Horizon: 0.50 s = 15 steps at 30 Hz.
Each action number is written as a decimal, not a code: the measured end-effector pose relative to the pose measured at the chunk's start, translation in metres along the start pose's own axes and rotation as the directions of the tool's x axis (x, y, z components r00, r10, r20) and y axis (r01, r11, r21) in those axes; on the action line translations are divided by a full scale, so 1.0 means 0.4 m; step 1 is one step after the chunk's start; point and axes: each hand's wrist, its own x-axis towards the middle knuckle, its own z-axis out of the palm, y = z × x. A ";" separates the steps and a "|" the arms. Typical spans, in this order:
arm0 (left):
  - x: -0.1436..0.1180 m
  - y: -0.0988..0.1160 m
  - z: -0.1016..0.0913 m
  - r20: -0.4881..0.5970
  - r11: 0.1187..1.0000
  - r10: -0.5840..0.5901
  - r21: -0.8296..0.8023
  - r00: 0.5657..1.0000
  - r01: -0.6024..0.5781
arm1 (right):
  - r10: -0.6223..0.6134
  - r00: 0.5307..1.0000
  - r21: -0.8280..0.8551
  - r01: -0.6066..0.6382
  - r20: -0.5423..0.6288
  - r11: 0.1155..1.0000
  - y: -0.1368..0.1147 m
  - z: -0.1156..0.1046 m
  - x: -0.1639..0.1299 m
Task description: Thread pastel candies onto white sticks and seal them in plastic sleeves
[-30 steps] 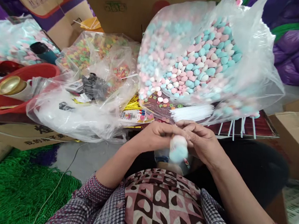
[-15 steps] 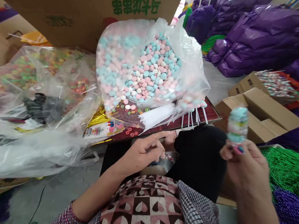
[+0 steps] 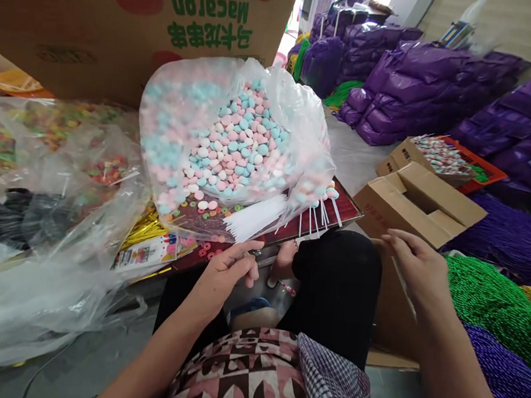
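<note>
My left hand [image 3: 220,282] hovers before the front edge of the dark red table [image 3: 285,232], index finger stretched out and the others loosely curled, nothing visible in it. At the right, my right hand [image 3: 412,260] is beside the open cardboard box [image 3: 378,200], fingers extended and no object showing in them. White sticks [image 3: 257,217] lie bundled near my left fingertips. Several sticks tipped with pastel candies [image 3: 329,194] rest at the table's right corner. Behind them, a clear plastic bag [image 3: 186,91] holds pink, blue and white marshmallow-like candies [image 3: 238,140].
Bags of colourful gummies [image 3: 109,168], black ties [image 3: 5,214] and gold ties [image 3: 147,228] lie left. A large carton [image 3: 121,35] stands behind. Green beaded strands [image 3: 490,308] and purple strands [image 3: 498,359] are at right, with a red crate [image 3: 488,176] and purple bundles [image 3: 412,82] beyond.
The wrapped pastel candy skewer that was upright in my right hand is no longer in view. That hand's fingers have straightened out beside the box. The view has swung right.
</note>
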 end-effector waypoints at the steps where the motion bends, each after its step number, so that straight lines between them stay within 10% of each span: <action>1: 0.000 -0.001 0.000 -0.003 1.000 -0.008 -0.004 1.000 0.008 | 0.031 0.998 0.048 -0.033 0.058 0.998 -0.043 0.024 0.036; 8: -0.014 -0.013 -0.030 -0.057 0.999 -0.046 -0.022 0.997 0.045 | 0.049 0.927 -0.510 0.159 0.371 0.845 -0.191 0.183 0.214; 15: -0.025 -0.027 -0.034 -0.053 0.993 -0.096 -0.075 0.994 0.092 | -0.124 0.943 -0.287 0.216 0.307 0.933 -0.080 0.191 0.269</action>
